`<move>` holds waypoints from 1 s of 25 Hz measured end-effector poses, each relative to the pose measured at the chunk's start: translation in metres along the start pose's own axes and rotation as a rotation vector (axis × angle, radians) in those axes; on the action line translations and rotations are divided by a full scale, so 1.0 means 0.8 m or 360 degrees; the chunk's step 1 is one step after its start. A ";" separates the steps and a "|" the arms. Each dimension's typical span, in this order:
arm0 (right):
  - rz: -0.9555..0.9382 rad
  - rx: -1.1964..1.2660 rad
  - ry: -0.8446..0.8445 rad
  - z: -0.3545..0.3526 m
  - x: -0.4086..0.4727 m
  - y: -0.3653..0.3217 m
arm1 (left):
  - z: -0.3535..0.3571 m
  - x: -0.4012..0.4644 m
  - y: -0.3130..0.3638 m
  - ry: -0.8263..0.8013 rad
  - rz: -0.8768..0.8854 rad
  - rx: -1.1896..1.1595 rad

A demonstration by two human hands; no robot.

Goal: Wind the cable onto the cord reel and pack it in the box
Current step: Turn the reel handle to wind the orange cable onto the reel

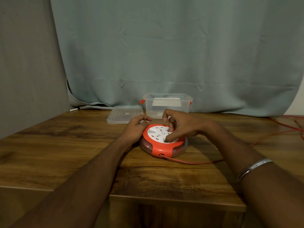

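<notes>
from the head view, we have the cord reel (163, 142) lying flat on the wooden table (65, 145), close in front of us and just left of centre, white socket face up. our left hand (135, 128) rests against the reel's left rim, fingers loosely curled rather than spread, seemingly bracing the housing and not gripping anything. our right hand (178, 125) sits on top of the white face with the fingers bunched and pressed down into it — we judge they are pinching or pushing a winding knob, though the knob itself is hidden under the fingers. the red cable (194, 162) leaves the reel's near edge through a port and runs along the table to our right, then loops away toward the far right edge, so much of it is not yet wound. the relation that matters: the loose cable lies to the right of the reel, on the side of the winding hand, and its run is roughly crosswise to our arms, so turning the face should draw it in from the right. the clear box (167, 106) stands open just beyond the reel, touching the curtain (164, 46), with its lid (125, 114) flat beside it on the left — well within reach once winding is done.
</notes>
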State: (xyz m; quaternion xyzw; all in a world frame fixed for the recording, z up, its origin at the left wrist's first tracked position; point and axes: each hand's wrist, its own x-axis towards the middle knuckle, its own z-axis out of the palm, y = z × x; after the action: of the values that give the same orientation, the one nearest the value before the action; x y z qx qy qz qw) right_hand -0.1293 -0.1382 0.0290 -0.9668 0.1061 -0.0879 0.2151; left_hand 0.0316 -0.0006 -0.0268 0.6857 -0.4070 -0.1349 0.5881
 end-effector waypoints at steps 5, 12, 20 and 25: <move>-0.0037 -0.0157 0.0071 0.012 0.008 -0.006 | 0.000 0.002 -0.001 -0.0011 0.0010 0.0013; -0.0141 0.0050 0.0218 0.008 0.004 -0.010 | -0.001 0.004 -0.005 -0.0002 0.0024 0.0010; -0.0086 0.0206 -0.0137 -0.006 0.001 0.000 | 0.000 0.002 -0.002 -0.0006 0.0036 0.0067; -0.0087 0.0295 -0.0179 -0.013 -0.001 0.009 | 0.000 0.001 -0.002 -0.0010 0.0036 0.0056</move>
State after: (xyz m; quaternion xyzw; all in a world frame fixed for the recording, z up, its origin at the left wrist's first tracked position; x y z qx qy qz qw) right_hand -0.1337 -0.1482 0.0350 -0.9487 0.0589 -0.0487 0.3067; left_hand 0.0327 -0.0015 -0.0280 0.6908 -0.4191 -0.1232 0.5761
